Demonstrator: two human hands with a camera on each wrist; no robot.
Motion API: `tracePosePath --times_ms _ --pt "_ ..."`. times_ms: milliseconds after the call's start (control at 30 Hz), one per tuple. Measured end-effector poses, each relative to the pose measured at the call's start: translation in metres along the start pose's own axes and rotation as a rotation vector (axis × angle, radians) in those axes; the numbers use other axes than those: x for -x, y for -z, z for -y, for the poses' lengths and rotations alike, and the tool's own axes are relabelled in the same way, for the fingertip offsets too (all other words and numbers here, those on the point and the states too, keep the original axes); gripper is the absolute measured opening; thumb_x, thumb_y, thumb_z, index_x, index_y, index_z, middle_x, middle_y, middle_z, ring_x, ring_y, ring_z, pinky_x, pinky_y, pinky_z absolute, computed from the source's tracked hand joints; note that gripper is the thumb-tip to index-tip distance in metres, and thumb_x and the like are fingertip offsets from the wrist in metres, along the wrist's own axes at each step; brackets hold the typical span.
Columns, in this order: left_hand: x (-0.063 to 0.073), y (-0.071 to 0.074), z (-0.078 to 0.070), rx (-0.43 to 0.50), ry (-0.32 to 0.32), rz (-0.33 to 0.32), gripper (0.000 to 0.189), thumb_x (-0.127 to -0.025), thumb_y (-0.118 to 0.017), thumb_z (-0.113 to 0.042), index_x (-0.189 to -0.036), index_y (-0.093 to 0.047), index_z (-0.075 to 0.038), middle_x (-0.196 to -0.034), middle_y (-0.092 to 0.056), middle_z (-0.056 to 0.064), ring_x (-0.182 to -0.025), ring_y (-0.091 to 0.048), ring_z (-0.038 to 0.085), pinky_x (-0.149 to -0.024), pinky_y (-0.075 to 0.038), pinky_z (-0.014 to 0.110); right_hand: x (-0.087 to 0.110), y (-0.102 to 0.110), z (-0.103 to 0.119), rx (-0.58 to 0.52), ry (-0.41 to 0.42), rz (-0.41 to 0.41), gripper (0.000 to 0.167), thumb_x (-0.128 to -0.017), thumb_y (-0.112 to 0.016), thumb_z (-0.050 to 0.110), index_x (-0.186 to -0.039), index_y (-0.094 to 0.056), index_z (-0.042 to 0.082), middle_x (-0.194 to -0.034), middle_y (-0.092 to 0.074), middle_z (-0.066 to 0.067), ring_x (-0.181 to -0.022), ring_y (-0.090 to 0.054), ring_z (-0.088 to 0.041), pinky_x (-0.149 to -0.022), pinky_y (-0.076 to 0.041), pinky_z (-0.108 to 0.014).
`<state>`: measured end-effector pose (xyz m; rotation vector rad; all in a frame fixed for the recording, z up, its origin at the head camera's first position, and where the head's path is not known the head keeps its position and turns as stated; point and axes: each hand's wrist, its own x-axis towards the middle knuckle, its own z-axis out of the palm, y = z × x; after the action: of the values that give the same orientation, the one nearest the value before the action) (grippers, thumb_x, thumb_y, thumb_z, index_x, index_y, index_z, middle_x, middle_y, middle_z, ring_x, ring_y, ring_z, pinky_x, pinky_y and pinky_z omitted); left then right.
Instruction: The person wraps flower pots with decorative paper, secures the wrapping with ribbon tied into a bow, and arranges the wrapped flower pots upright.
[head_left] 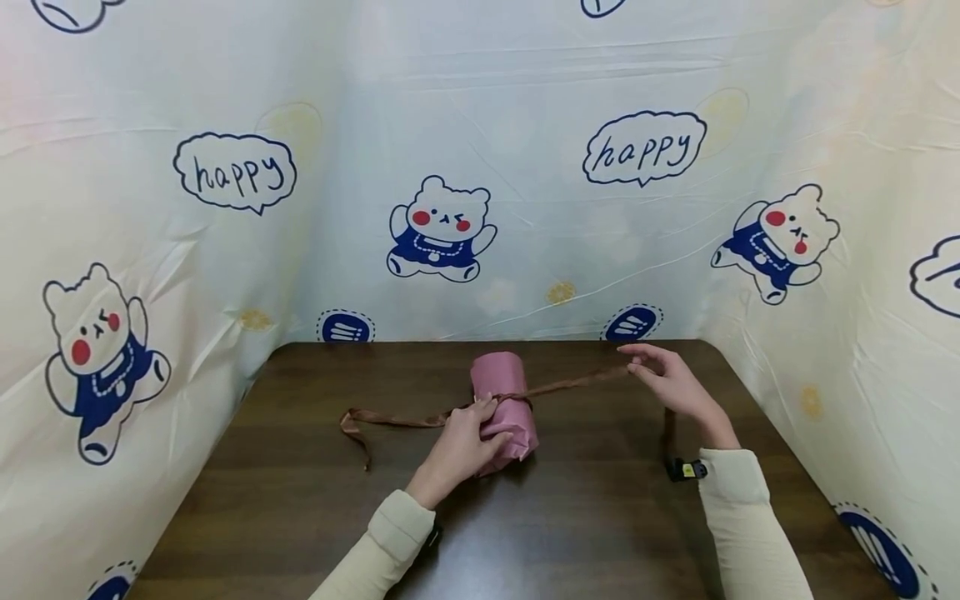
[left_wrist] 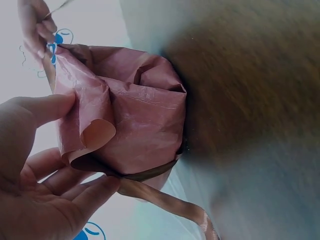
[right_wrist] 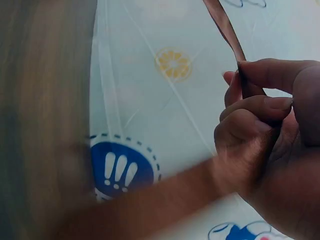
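Note:
A roll-shaped package in pink paper (head_left: 498, 375) lies on the table, with a brown ribbon (head_left: 558, 386) around its middle. My left hand (head_left: 467, 437) holds the package's near part. In the left wrist view, its thumb lies on the loose folded paper (left_wrist: 92, 112), and its fingertips touch the ribbon (left_wrist: 160, 199) at the side. Out to the right, my right hand (head_left: 671, 385) pinches one end of the ribbon, which is stretched taut from the package. The right wrist view shows the ribbon (right_wrist: 227, 32) running between thumb and fingers, its tail hanging below. Leftward, the other ribbon end (head_left: 356, 425) lies loose.
The dark wooden table (head_left: 300, 517) has rounded far corners. A printed curtain (head_left: 525, 100) with bears and "happy" bubbles encloses its back and both sides. A small black device (head_left: 686, 470) sits at the right wrist.

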<state>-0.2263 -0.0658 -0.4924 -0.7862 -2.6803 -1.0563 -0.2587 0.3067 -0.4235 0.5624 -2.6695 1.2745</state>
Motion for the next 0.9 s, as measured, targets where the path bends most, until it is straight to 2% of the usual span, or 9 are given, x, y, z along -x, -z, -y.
tracePosePath --times_ms 133,233,367,467,600,700,800,900 --pt "0.001 -0.001 0.0 -0.005 0.0 0.006 0.058 -0.093 -0.076 -0.029 -0.141 -0.059 -0.001 -0.145 -0.055 0.021 -0.135 -0.053 0.035 -0.105 -0.049 0.048 0.008 0.002 -0.012 0.053 -0.046 0.038 0.032 -0.106 -0.052 0.011 -0.134 -0.061 -0.003 -0.121 -0.066 -0.025 -0.096 -0.063 -0.019 -0.076 -0.052 -0.027" --pt "0.0 -0.001 -0.001 -0.012 0.0 0.003 0.058 -0.093 -0.076 -0.029 -0.141 -0.059 -0.001 -0.145 -0.055 0.021 -0.136 -0.053 0.035 -0.106 -0.048 0.048 0.012 -0.001 -0.02 0.124 -0.078 0.129 0.034 -0.106 -0.054 0.013 -0.134 -0.06 -0.005 -0.125 -0.065 -0.025 -0.104 -0.064 -0.028 -0.084 -0.054 -0.039" --pt "0.001 -0.002 -0.002 -0.033 -0.024 -0.008 0.057 -0.092 -0.077 -0.026 -0.139 -0.06 0.001 -0.144 -0.055 0.022 -0.136 -0.053 0.035 -0.106 -0.048 0.048 0.015 -0.015 -0.021 0.201 -0.085 0.259 0.042 -0.103 -0.06 0.02 -0.137 -0.059 -0.004 -0.136 -0.061 -0.024 -0.128 -0.052 -0.044 -0.104 -0.043 -0.061" --pt "0.002 -0.002 -0.003 -0.041 -0.049 -0.021 0.055 -0.092 -0.077 -0.024 -0.137 -0.061 0.003 -0.143 -0.056 0.024 -0.134 -0.054 0.036 -0.105 -0.048 0.049 0.009 -0.037 -0.011 0.173 -0.05 0.271 0.044 -0.101 -0.064 0.023 -0.138 -0.06 0.0 -0.139 -0.059 -0.022 -0.134 -0.048 -0.045 -0.109 -0.038 -0.064" --pt "0.001 -0.004 -0.003 -0.038 -0.058 -0.032 0.053 -0.092 -0.078 -0.024 -0.135 -0.063 0.002 -0.142 -0.058 0.023 -0.132 -0.056 0.035 -0.104 -0.049 0.047 -0.006 -0.076 0.007 0.058 0.035 0.287 0.043 -0.1 -0.066 0.024 -0.136 -0.06 0.002 -0.134 -0.064 -0.02 -0.127 -0.057 -0.04 -0.106 -0.042 -0.061" --pt "0.0 -0.005 -0.002 -0.032 -0.057 -0.036 0.053 -0.092 -0.078 -0.025 -0.135 -0.063 0.001 -0.141 -0.058 0.022 -0.132 -0.057 0.034 -0.104 -0.05 0.046 -0.017 -0.103 0.016 -0.004 0.067 0.304 0.035 -0.098 -0.069 0.024 -0.127 -0.065 0.004 -0.122 -0.069 -0.015 -0.115 -0.064 -0.033 -0.102 -0.047 -0.059" --pt "0.0 -0.004 0.0 -0.026 -0.06 -0.038 0.054 -0.092 -0.078 -0.027 -0.136 -0.063 0.0 -0.141 -0.059 0.021 -0.131 -0.058 0.034 -0.103 -0.05 0.045 -0.024 -0.122 0.019 -0.033 0.089 0.286 0.019 -0.098 -0.07 0.021 -0.11 -0.07 0.007 -0.104 -0.072 -0.008 -0.097 -0.066 -0.022 -0.09 -0.055 -0.048" --pt "0.002 -0.002 0.002 -0.019 -0.058 -0.031 0.055 -0.092 -0.077 -0.029 -0.137 -0.062 -0.001 -0.142 -0.059 0.02 -0.132 -0.057 0.032 -0.104 -0.05 0.044 -0.027 -0.134 0.021 -0.083 0.099 0.25 0.007 -0.097 -0.07 0.014 -0.095 -0.072 0.008 -0.089 -0.071 -0.008 -0.079 -0.063 -0.014 -0.075 -0.055 -0.034"
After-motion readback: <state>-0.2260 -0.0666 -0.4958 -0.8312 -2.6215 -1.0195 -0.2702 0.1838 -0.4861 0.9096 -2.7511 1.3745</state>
